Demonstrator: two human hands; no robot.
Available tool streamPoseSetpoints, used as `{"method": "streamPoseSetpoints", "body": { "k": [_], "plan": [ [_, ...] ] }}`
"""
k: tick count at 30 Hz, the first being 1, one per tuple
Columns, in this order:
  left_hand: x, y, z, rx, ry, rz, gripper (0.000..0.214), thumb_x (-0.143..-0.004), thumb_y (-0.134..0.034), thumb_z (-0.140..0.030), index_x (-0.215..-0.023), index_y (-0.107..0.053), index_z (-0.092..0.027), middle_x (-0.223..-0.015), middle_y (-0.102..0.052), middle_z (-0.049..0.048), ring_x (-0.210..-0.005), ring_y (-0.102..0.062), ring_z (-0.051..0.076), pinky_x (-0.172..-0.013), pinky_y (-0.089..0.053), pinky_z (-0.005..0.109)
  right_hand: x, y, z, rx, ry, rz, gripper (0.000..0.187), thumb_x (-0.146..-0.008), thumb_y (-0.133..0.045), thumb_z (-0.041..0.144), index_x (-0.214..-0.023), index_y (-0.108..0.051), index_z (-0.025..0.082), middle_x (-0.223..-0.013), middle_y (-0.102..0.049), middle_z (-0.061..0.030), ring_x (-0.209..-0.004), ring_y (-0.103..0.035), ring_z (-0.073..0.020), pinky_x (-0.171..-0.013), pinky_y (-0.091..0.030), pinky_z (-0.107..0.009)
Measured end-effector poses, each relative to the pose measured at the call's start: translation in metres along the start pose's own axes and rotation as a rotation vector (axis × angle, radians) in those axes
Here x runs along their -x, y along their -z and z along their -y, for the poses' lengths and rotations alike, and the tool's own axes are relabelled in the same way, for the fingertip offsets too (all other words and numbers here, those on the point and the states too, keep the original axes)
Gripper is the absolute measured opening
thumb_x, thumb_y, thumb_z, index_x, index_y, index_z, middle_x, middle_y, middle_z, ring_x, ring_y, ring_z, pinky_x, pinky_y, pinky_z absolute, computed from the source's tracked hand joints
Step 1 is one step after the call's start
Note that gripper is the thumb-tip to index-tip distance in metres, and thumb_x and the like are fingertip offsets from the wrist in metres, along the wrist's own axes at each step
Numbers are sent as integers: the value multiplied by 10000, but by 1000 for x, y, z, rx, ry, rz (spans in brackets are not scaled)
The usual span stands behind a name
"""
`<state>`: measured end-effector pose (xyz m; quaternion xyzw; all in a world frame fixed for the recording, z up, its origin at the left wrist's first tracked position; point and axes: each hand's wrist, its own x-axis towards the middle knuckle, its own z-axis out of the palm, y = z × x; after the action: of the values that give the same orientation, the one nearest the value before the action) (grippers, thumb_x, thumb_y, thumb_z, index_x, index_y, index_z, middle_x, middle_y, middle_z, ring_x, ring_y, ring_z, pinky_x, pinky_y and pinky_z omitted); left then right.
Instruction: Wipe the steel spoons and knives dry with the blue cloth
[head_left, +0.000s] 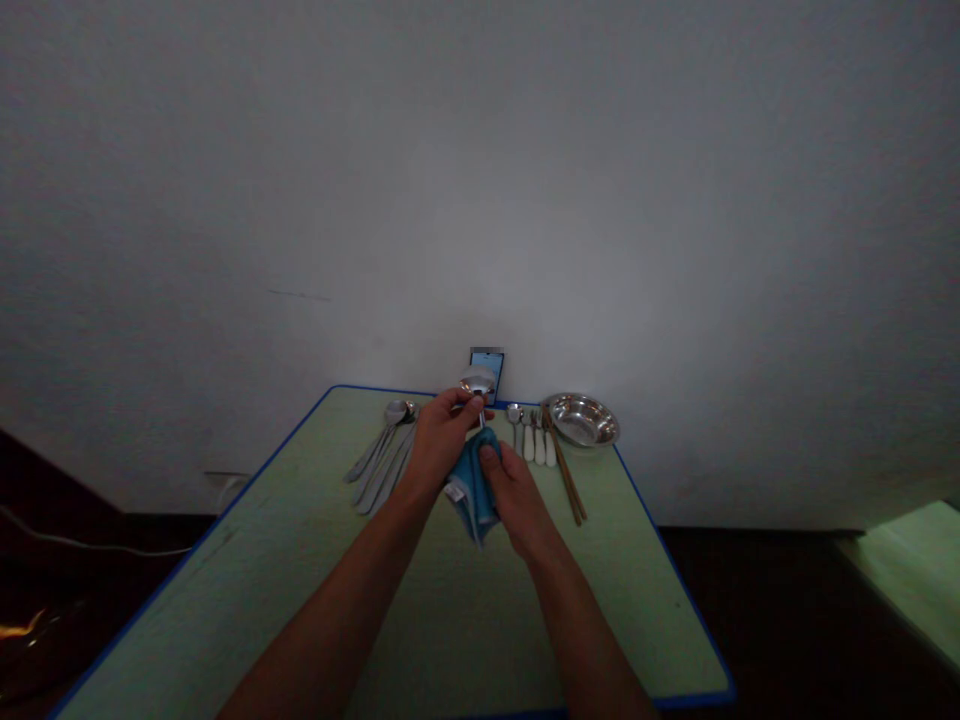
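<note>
While the left hand [442,437] pinched a steel spoon [478,382] upright near its bowl, the right hand [516,500] pressed a blue cloth [472,490] around the handle.

The spoon stood at 12 o'clock above the hands, over the green tabletop [465,620]. Long spoons [382,460] lay at 9 o'clock, a steel bowl [581,420] at 2 o'clock, and white-handled spoons [536,442] and wooden chopsticks [566,472] at 3 o'clock.

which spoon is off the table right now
The shiny steel spoon, gripped upright in the left hand. The other steel spoons and white-handled utensils all lie flat on the pale green table.
</note>
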<state>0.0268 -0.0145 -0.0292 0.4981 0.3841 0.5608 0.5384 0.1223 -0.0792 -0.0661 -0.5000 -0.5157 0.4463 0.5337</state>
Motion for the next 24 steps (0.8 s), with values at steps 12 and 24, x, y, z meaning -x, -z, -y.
{"method": "streamPoseSetpoints", "body": {
  "k": [12, 24],
  "plan": [
    [-11, -7, 5, 31, -5, -39, 330, -559, -733, -420, -656, -553, -160, -734, -651, 12, -677, -643, 177, -710, -508, 314, -3, 8, -9, 27, -3, 5, 360, -833, -434, 555, -793, -501, 204, -655, -393, 48, -581, -364, -115, -531, -318, -225],
    [-25, -3, 9, 21, -45, 31, 305, -580, -746, -407, -659, -602, -150, -691, -631, -3, -672, -591, 134, -735, -490, 284, -6, 7, -13, 5, -8, -71, 399, -830, -425, 578, -820, -532, 195, -711, -481, 22, -654, -441, -131, -609, -377, -237]
  ]
}}
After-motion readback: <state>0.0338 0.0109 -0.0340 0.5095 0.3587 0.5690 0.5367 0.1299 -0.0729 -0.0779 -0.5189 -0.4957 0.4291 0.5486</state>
